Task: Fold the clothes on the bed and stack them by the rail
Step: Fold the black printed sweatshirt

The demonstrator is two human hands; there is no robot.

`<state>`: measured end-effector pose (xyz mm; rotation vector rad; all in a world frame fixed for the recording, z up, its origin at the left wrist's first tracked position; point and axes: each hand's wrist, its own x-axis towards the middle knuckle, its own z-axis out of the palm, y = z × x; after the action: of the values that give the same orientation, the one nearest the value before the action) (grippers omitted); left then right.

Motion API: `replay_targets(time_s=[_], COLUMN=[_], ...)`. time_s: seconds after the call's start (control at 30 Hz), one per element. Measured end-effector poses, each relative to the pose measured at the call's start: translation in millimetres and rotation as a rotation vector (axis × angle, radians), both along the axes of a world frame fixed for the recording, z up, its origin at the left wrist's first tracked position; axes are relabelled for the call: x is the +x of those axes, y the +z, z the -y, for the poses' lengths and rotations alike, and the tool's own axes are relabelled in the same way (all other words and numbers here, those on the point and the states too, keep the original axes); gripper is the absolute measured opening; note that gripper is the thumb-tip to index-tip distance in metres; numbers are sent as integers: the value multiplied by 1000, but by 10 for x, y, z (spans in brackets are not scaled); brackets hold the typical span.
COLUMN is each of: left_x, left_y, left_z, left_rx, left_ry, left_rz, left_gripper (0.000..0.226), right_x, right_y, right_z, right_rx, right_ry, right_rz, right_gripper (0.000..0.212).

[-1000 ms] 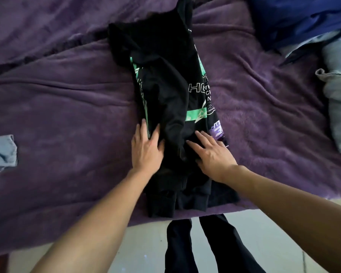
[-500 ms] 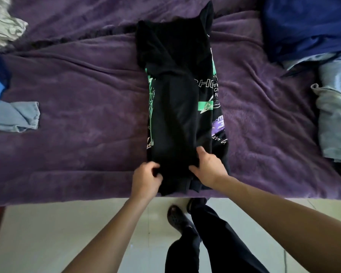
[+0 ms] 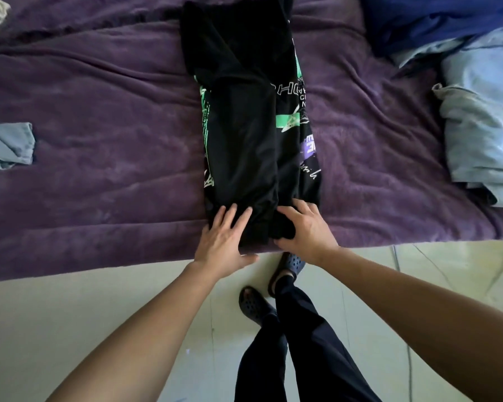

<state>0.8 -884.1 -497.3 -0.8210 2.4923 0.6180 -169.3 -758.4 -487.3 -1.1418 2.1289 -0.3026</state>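
Observation:
A black shirt (image 3: 244,134) with green, white and purple print lies folded into a long narrow strip across the purple blanket (image 3: 105,158), its hem at the bed's near edge. My left hand (image 3: 224,242) rests flat on the hem's left part, fingers straight and thumb spread along the bed edge. My right hand (image 3: 305,230) grips the hem's right part, with a bunch of black cloth between fingers and thumb.
A light blue garment (image 3: 488,134) and a dark blue one (image 3: 436,18) lie at the right of the bed. Another light blue piece (image 3: 6,145) lies at the left edge. My legs and dark clogs (image 3: 254,306) stand on pale floor below the bed.
Both hands slid from the shirt's lower middle to its hem at the bed edge. The left hand, curled half a second ago, now lies flat; the right still holds the hem.

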Motion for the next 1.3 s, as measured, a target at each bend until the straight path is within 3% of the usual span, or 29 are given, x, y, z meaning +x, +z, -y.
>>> replay_targets(time_s=[0.1,0.3,0.43,0.5,0.57,0.7,0.8,0.87,1.07,1.17,1.23,1.3], left_x=[-1,3,21,18,17,-99,-437,-740,-1596,-1774,-1743,-1633], left_y=[-39,31,179,290,429,814,1054,1142,1001,802,658,457], left_z=[-36,-84,-197,-178,-104,281,753,1121,2225,2507,2470,2274], left_rx=[-70,-239,-318,-318,-296,-128,-16,-47,-131,-304,-420,-422], left_ry=[-4,-145,-228,-235,-243,-139,-58,-12,194,375,320,96], left_rz=[-45,-89,-27,-41,-76,-122,-134,-151,-176,-256,-310,-367], left_gripper=[104,103,79,70,65,48,30,20,32,47,48,50], right_x=[91,-57,-120,-163,-238,-508,-819,-1078,-1891,-2067,-2050,-1930], right_y=[40,306,523,650,779,1052,1191,1198,1021,833,720,560], right_z=[-45,-170,-198,-190,-202,-93,288,655,1947,2254,2192,1986], right_rx=[-35,188,255,233,169,15,9,3,59,-4,-137,-292], right_ry=[127,443,491,481,407,269,245,226,139,104,165,321], right_rz=[-103,-464,-467,-425,-370,-402,-452,-484,-463,-507,-573,-570], right_gripper=[72,74,40,26,36,30,32,34,33,41,49,58])
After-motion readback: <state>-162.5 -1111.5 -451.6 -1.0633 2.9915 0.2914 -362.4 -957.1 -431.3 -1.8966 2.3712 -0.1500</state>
